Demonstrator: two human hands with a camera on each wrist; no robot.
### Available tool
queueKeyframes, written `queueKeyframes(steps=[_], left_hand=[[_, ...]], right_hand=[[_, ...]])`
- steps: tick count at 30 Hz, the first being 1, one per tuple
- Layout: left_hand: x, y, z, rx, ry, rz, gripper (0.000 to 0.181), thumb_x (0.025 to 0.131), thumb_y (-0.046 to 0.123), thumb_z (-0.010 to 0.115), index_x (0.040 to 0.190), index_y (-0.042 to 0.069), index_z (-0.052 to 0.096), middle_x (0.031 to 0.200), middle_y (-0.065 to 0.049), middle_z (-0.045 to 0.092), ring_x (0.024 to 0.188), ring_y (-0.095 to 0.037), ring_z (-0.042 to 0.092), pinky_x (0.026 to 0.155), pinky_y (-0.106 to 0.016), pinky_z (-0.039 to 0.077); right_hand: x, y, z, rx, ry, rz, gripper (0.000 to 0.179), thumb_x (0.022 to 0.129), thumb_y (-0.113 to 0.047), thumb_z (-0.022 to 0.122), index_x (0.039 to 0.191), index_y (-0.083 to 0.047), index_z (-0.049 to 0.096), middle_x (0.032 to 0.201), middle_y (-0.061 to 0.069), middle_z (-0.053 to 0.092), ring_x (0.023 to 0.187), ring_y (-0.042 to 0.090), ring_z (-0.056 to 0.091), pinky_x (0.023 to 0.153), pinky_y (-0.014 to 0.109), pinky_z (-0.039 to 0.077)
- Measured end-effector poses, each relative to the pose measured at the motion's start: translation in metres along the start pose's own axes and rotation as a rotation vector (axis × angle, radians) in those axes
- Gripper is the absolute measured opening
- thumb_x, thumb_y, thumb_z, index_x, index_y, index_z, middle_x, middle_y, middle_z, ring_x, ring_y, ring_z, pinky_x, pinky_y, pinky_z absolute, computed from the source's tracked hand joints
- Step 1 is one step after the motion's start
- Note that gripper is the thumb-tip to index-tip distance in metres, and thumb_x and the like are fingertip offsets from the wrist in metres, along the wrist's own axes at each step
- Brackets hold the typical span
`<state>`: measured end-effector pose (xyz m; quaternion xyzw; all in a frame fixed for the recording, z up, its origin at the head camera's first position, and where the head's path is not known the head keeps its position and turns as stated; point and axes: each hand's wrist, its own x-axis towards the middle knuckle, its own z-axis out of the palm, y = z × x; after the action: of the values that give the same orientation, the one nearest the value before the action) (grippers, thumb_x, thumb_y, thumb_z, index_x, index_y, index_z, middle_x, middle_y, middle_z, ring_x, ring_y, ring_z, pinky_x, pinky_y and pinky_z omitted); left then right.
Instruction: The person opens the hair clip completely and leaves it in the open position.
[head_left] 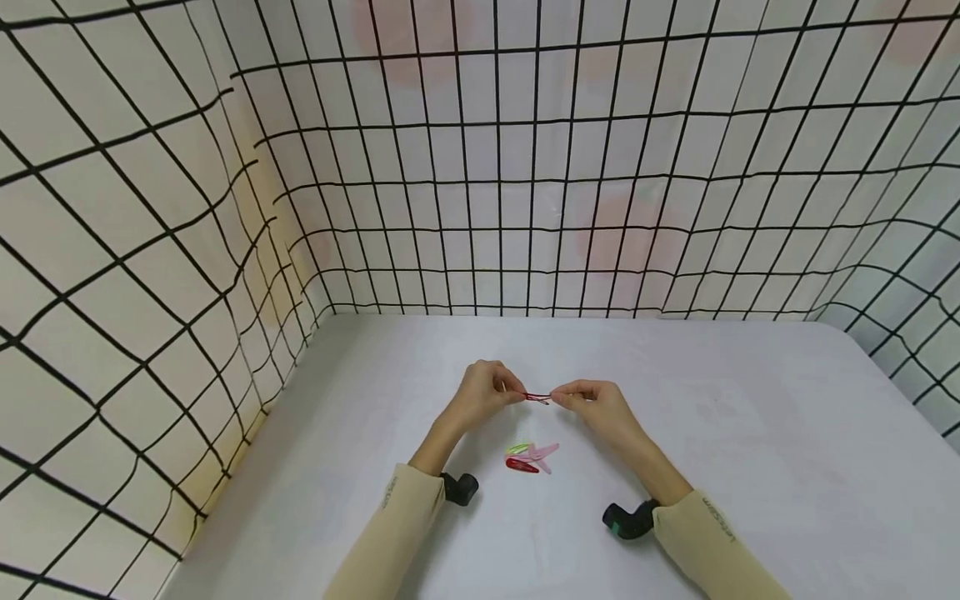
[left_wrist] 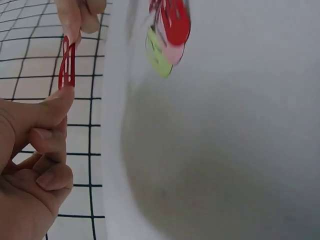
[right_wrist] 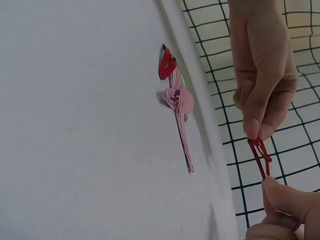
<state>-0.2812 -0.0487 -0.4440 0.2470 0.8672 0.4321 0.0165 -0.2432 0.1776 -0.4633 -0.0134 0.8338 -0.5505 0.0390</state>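
A red snap hair clip [head_left: 537,398] stretches between my two hands above the white table. My left hand [head_left: 483,392] pinches one end of it between thumb and fingertips. The other end is pinched by my right hand [head_left: 600,406]. In the right wrist view the clip's inner tongue [right_wrist: 269,159] stands away from its frame. On the table below lies a small pile of snap clips: a second red clip [head_left: 522,465], pink clips [head_left: 543,452] and a light green clip [head_left: 517,448]. They overlap one another, and the pink ones partly cover the green.
Black grid netting [head_left: 532,179] over white walls encloses the back and both sides of the white table [head_left: 750,433]. Black camera mounts stick out at both cuffs, the left mount [head_left: 461,488] and the right mount [head_left: 630,521], low near the tabletop.
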Motion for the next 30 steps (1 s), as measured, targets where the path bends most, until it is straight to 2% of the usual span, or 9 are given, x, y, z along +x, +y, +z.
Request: queueKeyframes(steps=[3, 7, 11, 14, 19, 25, 30], left_hand=[[0.014, -0.003, 0.002, 0.023, 0.028, -0.034, 0.005, 0.085, 0.004, 0.083, 0.086, 0.0, 0.082, 0.084, -0.011, 0.072, 0.068, -0.009, 0.048, 0.058, -0.018, 0.038], [0.028, -0.008, 0.005, 0.035, 0.031, -0.094, 0.004, 0.083, 0.003, 0.085, 0.086, 0.001, 0.083, 0.086, -0.012, 0.075, 0.07, -0.008, 0.048, 0.06, -0.018, 0.037], [0.035, -0.013, 0.009, 0.03, 0.02, -0.153, 0.003, 0.083, 0.001, 0.084, 0.086, 0.0, 0.083, 0.086, -0.013, 0.079, 0.068, -0.005, 0.049, 0.059, -0.016, 0.037], [0.037, -0.016, 0.012, 0.018, 0.014, -0.181, 0.003, 0.082, -0.001, 0.084, 0.085, -0.001, 0.083, 0.084, -0.013, 0.08, 0.065, -0.003, 0.049, 0.057, -0.014, 0.037], [0.035, -0.02, 0.014, 0.013, 0.002, -0.175, 0.004, 0.081, -0.001, 0.085, 0.084, -0.001, 0.083, 0.083, -0.014, 0.08, 0.065, -0.001, 0.05, 0.059, -0.014, 0.038], [0.033, -0.023, 0.016, -0.009, -0.009, -0.168, 0.004, 0.081, -0.001, 0.084, 0.085, -0.002, 0.082, 0.082, -0.014, 0.079, 0.064, -0.002, 0.049, 0.058, -0.014, 0.038], [0.031, -0.024, 0.016, -0.026, -0.016, -0.169, 0.004, 0.082, -0.001, 0.084, 0.085, -0.002, 0.082, 0.082, -0.014, 0.079, 0.064, -0.003, 0.048, 0.056, -0.015, 0.037]], right_hand=[[0.009, 0.003, 0.004, 0.051, 0.052, 0.044, 0.027, 0.096, -0.024, 0.075, 0.112, -0.002, 0.078, 0.108, 0.005, 0.072, 0.093, 0.014, 0.048, 0.073, 0.023, 0.041], [0.019, 0.007, 0.009, 0.087, 0.102, 0.096, 0.026, 0.095, -0.02, 0.076, 0.111, 0.0, 0.078, 0.105, 0.002, 0.072, 0.092, 0.013, 0.048, 0.072, 0.023, 0.04], [0.026, 0.01, 0.012, 0.074, 0.127, 0.112, 0.024, 0.096, -0.016, 0.074, 0.11, 0.002, 0.078, 0.11, 0.01, 0.074, 0.093, 0.014, 0.05, 0.075, 0.025, 0.04], [0.028, 0.012, 0.014, 0.056, 0.142, 0.097, 0.022, 0.095, -0.014, 0.075, 0.107, 0.003, 0.078, 0.112, 0.016, 0.075, 0.091, 0.014, 0.051, 0.074, 0.025, 0.04], [0.029, 0.013, 0.016, 0.041, 0.15, 0.069, 0.018, 0.094, -0.011, 0.076, 0.103, 0.004, 0.08, 0.106, 0.018, 0.076, 0.087, 0.013, 0.053, 0.07, 0.023, 0.042], [0.028, 0.013, 0.017, 0.004, 0.157, 0.083, 0.016, 0.094, -0.012, 0.076, 0.101, 0.002, 0.08, 0.105, 0.016, 0.078, 0.101, 0.021, 0.063, 0.078, 0.023, 0.045], [0.029, 0.015, 0.017, 0.001, 0.159, 0.094, 0.016, 0.093, -0.013, 0.076, 0.1, 0.001, 0.081, 0.104, 0.016, 0.079, 0.109, 0.028, 0.066, 0.081, 0.024, 0.047]])
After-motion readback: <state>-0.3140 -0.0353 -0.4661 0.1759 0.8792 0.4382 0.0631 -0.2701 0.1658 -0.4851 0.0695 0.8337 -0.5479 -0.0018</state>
